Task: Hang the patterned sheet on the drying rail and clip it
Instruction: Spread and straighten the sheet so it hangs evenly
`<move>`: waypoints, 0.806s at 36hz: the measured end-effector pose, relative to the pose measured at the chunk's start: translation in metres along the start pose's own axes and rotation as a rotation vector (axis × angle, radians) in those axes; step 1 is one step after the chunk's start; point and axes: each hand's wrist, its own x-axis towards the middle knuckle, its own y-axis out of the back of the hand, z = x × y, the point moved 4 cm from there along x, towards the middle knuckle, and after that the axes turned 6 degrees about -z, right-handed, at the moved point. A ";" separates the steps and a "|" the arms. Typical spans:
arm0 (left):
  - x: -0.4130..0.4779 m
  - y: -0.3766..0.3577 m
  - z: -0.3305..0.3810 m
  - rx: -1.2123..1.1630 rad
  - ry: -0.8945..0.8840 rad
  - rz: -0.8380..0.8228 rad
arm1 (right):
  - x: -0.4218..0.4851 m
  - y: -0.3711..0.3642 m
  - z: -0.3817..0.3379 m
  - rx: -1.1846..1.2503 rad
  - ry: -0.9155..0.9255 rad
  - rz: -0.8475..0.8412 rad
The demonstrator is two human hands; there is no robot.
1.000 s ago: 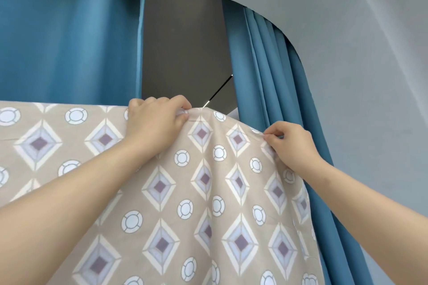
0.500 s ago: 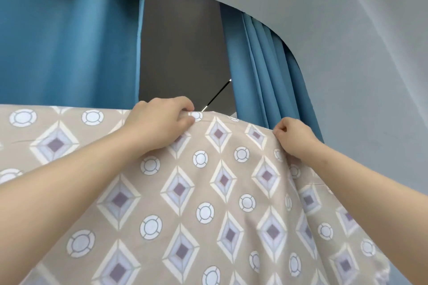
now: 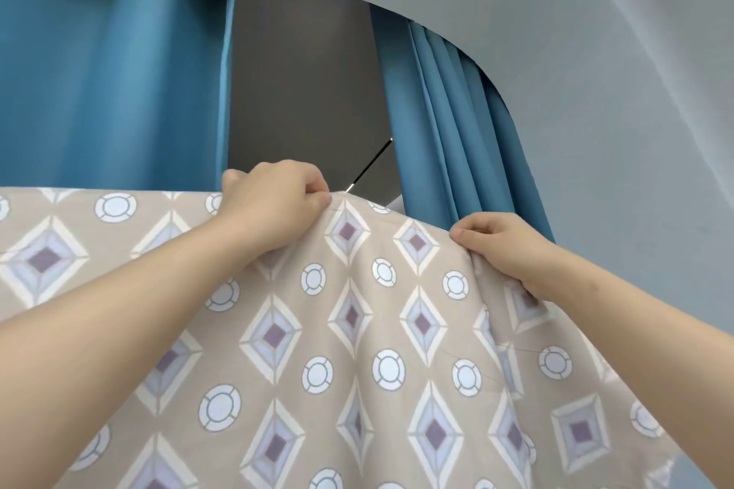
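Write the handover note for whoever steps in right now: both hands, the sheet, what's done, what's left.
Left hand: grips the top fold of the patterned sheet.
Right hand: pinches the sheet's top edge further right, beside the blue curtain.
Sheet: draped along its top line and hanging down on the near side; the rail is hidden under the cloth.
Done: the sheet is up and draped.
Left: probably even out the right end, then clip it. No clip is in view.

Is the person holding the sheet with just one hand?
No, the left hand and the right hand both grip the top edge of the patterned sheet.
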 end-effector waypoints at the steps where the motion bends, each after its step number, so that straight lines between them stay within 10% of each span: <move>1: 0.002 0.000 0.002 -0.020 0.012 0.000 | 0.001 0.001 -0.002 -0.050 0.019 0.019; 9: 0.019 0.012 0.016 -0.126 0.043 -0.121 | 0.014 0.020 -0.015 -0.256 0.099 0.259; 17: 0.011 0.001 0.025 -0.191 -0.037 -0.068 | 0.017 0.011 0.006 -0.221 -0.185 0.086; 29: 0.002 0.005 0.006 -0.048 -0.051 -0.090 | 0.012 -0.046 -0.062 -0.212 0.214 0.011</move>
